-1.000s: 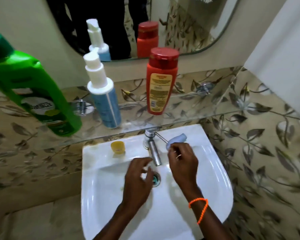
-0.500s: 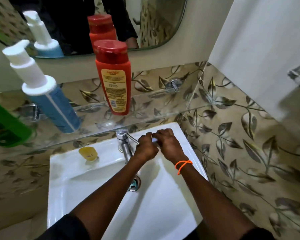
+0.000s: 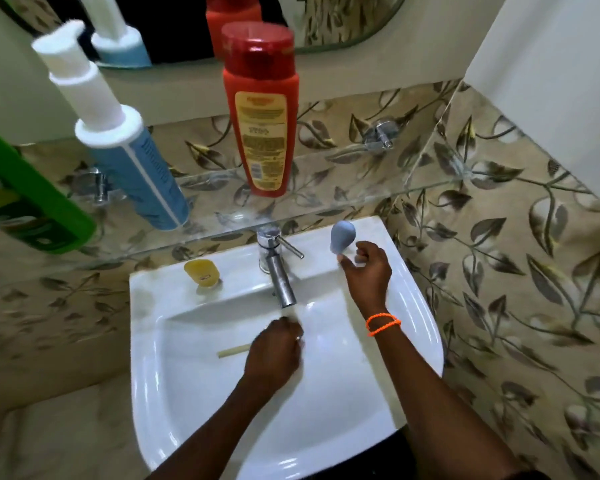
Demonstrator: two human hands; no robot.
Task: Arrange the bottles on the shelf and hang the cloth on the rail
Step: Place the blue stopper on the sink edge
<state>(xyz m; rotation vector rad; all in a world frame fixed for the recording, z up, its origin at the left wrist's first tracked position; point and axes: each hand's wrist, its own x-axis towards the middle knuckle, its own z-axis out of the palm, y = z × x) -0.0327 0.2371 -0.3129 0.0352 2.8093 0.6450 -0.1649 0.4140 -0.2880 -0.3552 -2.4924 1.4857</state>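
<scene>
Three bottles stand on the glass shelf [image 3: 343,199] above the sink: a green bottle [image 3: 32,209] at the left edge, a blue bottle with a white pump [image 3: 136,161] and a red bottle [image 3: 262,123] in the middle. My right hand [image 3: 368,271] rests on the sink's back right rim. Its fingers are apart, with the thumb tip at the base of a small grey-blue object [image 3: 342,235] that stands there. My left hand [image 3: 274,355] is in the basin under the tap, closed on a thin beige stick [image 3: 234,350]. No cloth or rail is in view.
The white sink [image 3: 174,393] has a chrome tap [image 3: 278,271] at its back, with a yellow cap-like piece [image 3: 201,271] to its left. A mirror hangs above the shelf. Leaf-patterned tiles cover the walls; a white wall rises at the right.
My hands were together at the tap lever and have parted. The left dropped into the basin with the stick. The grey-blue object now stands on the rim.
</scene>
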